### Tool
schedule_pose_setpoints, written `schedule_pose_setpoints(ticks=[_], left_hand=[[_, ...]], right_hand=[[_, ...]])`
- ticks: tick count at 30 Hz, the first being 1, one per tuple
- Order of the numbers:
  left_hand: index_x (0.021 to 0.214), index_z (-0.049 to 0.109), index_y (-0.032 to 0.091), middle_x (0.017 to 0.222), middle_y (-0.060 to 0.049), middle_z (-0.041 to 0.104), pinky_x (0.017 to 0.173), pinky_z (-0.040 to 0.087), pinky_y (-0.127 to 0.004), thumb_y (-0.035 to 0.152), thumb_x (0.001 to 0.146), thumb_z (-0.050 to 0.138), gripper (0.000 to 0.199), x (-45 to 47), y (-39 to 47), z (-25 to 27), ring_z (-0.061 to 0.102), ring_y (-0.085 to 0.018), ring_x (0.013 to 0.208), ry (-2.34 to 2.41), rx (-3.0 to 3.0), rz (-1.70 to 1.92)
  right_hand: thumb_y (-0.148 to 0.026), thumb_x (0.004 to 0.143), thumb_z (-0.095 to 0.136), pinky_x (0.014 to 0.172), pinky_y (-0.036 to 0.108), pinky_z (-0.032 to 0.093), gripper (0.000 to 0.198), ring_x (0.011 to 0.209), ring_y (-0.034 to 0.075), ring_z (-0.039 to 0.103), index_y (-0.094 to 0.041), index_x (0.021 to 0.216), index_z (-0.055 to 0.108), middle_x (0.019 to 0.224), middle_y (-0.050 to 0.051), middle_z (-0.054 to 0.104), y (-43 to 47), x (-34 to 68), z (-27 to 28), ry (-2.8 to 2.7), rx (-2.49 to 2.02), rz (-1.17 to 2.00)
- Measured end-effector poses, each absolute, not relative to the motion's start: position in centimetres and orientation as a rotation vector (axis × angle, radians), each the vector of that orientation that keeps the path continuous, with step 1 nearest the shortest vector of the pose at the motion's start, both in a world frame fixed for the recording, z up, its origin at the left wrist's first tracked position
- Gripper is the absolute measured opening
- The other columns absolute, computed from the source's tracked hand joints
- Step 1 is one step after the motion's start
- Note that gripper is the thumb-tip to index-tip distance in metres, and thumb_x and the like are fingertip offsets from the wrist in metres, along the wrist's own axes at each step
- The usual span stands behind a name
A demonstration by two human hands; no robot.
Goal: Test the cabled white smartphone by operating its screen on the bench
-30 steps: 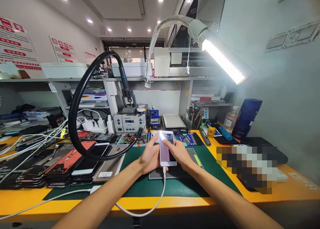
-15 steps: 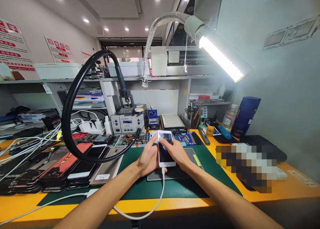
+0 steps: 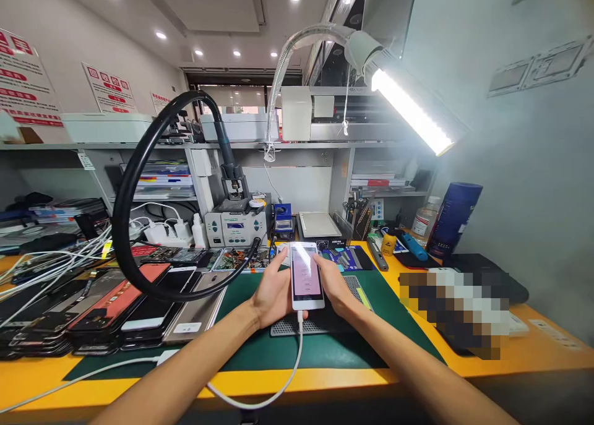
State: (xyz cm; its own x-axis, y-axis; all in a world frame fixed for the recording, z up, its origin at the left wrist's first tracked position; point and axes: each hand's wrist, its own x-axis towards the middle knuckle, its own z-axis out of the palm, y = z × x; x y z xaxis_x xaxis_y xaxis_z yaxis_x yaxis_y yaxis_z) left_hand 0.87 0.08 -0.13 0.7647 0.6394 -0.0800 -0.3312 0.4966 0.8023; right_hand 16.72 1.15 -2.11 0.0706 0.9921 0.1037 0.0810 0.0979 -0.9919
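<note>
A white smartphone (image 3: 306, 276) is held upright over the bench, its screen lit pale pink with a bright glare streak. My left hand (image 3: 273, 292) supports it from the left and behind, thumb beside the left edge. On the other side, my right hand (image 3: 335, 286) grips the right edge, with the thumb tip at the screen's upper right; its other fingers are hidden. A white charging cable (image 3: 299, 351) is plugged into the phone's bottom end and loops down past the bench edge. Beneath the hands lies a dark perforated pad (image 3: 285, 330) on a green mat (image 3: 385, 326).
Stacked phones (image 3: 153, 301) fill the left side, under the black hose (image 3: 123, 227) of a soldering station (image 3: 236, 227). A bright lamp (image 3: 413, 112) hangs above right. A yellow bottle (image 3: 388, 244) and a blue cylinder (image 3: 455, 221) stand at right.
The phone's screen has gone from dark to lit pale pink. My right thumb has moved off the upper screen to its right edge.
</note>
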Motion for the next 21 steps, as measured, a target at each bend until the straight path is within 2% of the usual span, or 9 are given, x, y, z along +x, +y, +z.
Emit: schedule_pose_setpoints(ticks=[10,15,21], left_hand=[[0.130,0.061,0.011,0.101,-0.019,0.070,0.060,0.052,-0.037,0.078,0.092,0.030,0.083,0.7,0.4,-0.4,0.067,-0.030,0.081,0.371,0.829,0.613],[0.130,0.062,0.012,0.102,-0.018,0.070,0.061,0.053,-0.036,0.077,0.093,0.030,0.080,0.7,0.5,-0.4,0.068,-0.029,0.082,0.389,0.809,0.632],[0.132,0.060,0.011,0.103,-0.020,0.071,0.054,0.052,-0.035,0.076,0.093,0.031,0.081,0.7,0.4,-0.4,0.069,-0.031,0.081,0.403,0.821,0.634]], right_hand=[[-0.061,0.085,0.049,0.072,0.031,0.042,0.047,0.072,0.019,0.052,-0.018,0.071,0.062,0.070,0.002,0.064,1.9,17.0,-3.0,-1.236,-1.129,1.057],[-0.050,0.082,0.054,0.073,0.031,0.040,0.034,0.072,0.018,0.049,-0.018,0.069,0.057,0.073,0.002,0.063,2.0,17.3,-3.2,-1.283,-1.091,1.016],[-0.043,0.082,0.051,0.070,0.031,0.036,0.026,0.071,0.017,0.045,-0.019,0.070,0.052,0.074,0.001,0.059,1.5,17.4,-2.5,-1.373,-1.080,0.990]])
